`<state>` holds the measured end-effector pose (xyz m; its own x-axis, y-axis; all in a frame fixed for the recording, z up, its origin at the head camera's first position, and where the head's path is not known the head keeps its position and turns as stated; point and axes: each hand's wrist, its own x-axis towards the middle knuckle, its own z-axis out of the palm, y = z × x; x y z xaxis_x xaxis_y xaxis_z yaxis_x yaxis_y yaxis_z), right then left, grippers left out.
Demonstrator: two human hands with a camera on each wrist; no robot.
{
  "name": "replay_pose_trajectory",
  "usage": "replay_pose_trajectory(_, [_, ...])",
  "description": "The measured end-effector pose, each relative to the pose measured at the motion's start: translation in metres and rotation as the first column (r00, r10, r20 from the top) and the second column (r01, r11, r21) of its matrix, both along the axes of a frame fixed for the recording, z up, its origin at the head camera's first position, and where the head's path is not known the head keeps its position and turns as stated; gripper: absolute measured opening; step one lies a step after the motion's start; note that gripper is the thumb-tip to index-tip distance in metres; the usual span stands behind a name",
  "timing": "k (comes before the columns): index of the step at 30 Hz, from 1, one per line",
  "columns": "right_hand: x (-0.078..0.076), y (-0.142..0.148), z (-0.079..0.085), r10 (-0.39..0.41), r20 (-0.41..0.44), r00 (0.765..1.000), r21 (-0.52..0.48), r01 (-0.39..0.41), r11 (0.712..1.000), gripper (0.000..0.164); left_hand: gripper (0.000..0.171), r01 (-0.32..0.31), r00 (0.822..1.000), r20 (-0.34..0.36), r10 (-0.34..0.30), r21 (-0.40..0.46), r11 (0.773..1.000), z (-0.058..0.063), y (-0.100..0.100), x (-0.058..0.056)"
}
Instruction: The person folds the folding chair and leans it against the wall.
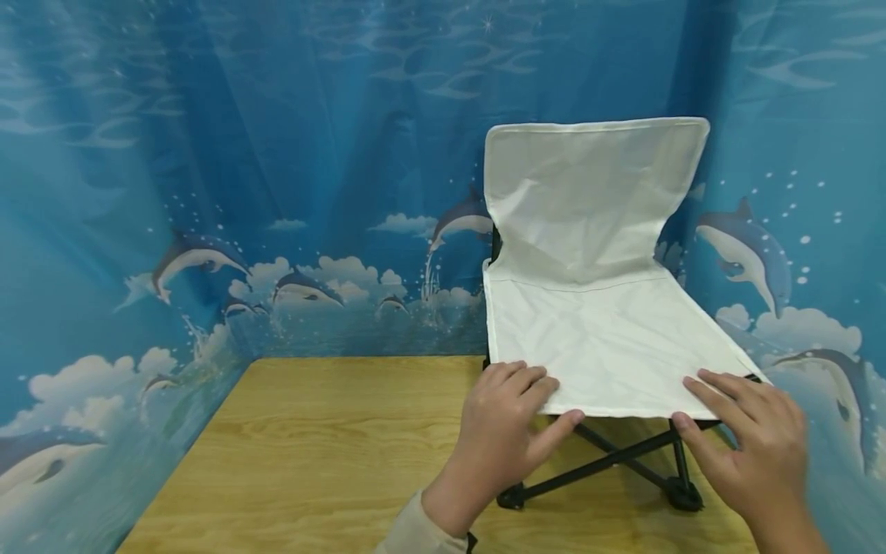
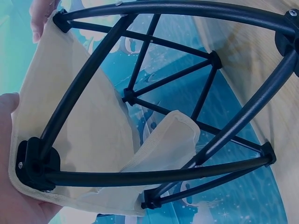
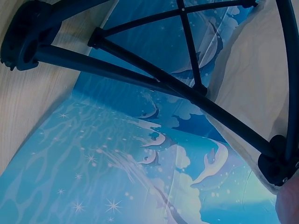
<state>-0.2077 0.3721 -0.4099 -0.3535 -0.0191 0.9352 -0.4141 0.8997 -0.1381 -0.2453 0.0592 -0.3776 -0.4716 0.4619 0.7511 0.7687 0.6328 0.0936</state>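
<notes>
A folding camp chair has a white fabric seat [image 1: 609, 346], a white backrest [image 1: 588, 192] and black crossed legs [image 1: 602, 465]. My left hand [image 1: 501, 423] rests its fingers on the seat's front left corner, the thumb stretched along the front edge. Over the front right corner lies my right hand [image 1: 757, 438], fingers on the fabric and thumb by the edge. From below, the left wrist view shows the left hand [image 2: 23, 200] beside a black corner joint [image 2: 37, 163]. Only a bit of the right hand [image 3: 288, 203] appears in the right wrist view.
The chair stands on a wood-grain table [image 1: 311, 446], towards its right side. A blue curtain [image 1: 311, 154] printed with dolphins and clouds hangs behind the table and along both sides.
</notes>
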Motion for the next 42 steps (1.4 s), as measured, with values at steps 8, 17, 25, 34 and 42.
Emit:
replay_pose_trajectory(8, [0.001, -0.005, -0.002, -0.004, -0.005, 1.000, -0.004, 0.004, 1.000, 0.074, 0.046, -0.016, 0.999, -0.037, 0.017, 0.015, 1.000, -0.001, -0.004, 0.000])
replay_pose_trajectory(17, [0.003, -0.012, -0.003, -0.003, 0.004, 1.000, -0.021, 0.004, 1.000, 0.073, 0.045, -0.011, 0.999, -0.032, 0.012, 0.035, 0.999, -0.002, -0.009, 0.001])
replay_pose_trajectory(25, [0.003, -0.019, -0.003, -0.012, -0.009, 1.000, -0.017, 0.012, 1.000, 0.073, 0.045, -0.014, 0.999, -0.030, 0.015, 0.044, 0.999, -0.004, -0.014, 0.000])
replay_pose_trajectory(34, [0.003, -0.025, -0.004, -0.019, -0.017, 1.000, -0.011, 0.019, 1.000, 0.073, 0.043, -0.023, 0.998, -0.059, 0.027, 0.067, 0.997, -0.006, -0.019, 0.001])
replay_pose_trajectory(42, [0.003, -0.031, -0.004, -0.007, -0.026, 1.000, -0.016, 0.006, 1.000, 0.071, 0.043, -0.027, 0.996, -0.078, 0.034, 0.088, 0.996, -0.008, -0.024, 0.001])
